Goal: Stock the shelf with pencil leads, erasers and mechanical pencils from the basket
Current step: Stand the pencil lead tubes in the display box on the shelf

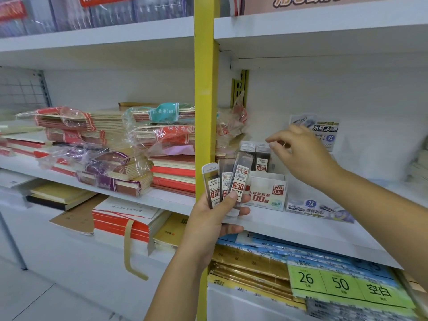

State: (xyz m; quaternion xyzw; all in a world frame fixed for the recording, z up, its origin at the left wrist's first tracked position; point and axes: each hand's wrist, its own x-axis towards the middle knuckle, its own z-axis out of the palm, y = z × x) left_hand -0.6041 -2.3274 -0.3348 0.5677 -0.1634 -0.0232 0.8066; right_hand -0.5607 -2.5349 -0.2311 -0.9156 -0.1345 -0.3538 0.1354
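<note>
Two lead cases [254, 156] already stand in the display box [268, 193]. The left hand [208, 221] grips three unshelved cases [225, 181]. The right hand [301, 154] hovers just above the box, fingers loose, empty.

In the right bay, the shelf [301, 230] has tall open room under the upper shelf [324, 35]. Bare board lies between the low 0.7 2B display box [319, 209] and the pale packs [419, 165] far right. The yellow post [203, 112] walls the left side, with bagged notebook stacks [231, 126] crowded just behind it. The HB 0.5 lead box [266, 193] and its standing tubes [261, 158] fill the near-left corner. The left hand [208, 218] grips fanned lead tubes [225, 181] before it, and the right hand [301, 154] hovers above, fingers loose.
</note>
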